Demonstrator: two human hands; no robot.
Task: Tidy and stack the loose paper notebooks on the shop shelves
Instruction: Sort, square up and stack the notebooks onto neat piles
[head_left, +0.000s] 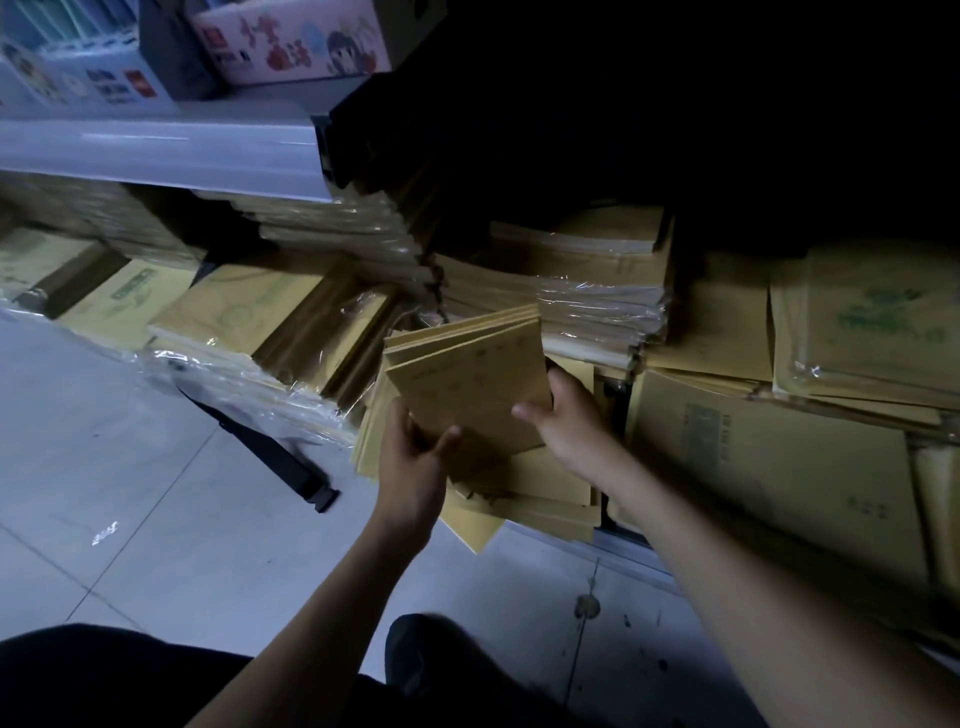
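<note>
I hold a small bundle of thin yellow-brown paper notebooks (467, 374) tilted up in front of the bottom shelf. My left hand (415, 457) grips its lower left corner, thumb on the cover. My right hand (563, 415) grips its right edge, fingers behind. Under the bundle lies a loose, uneven pile of the same notebooks (535, 499), hanging over the shelf's front edge.
Plastic-wrapped notebook packs (597, 306) are stacked behind and to the left (249, 322). Larger brown notebooks (769, 457) lie on the right. A white shelf edge (166, 150) with printed boxes (291, 41) sits above left. Grey tiled floor (130, 493) lies below, with a black shelf foot (280, 457).
</note>
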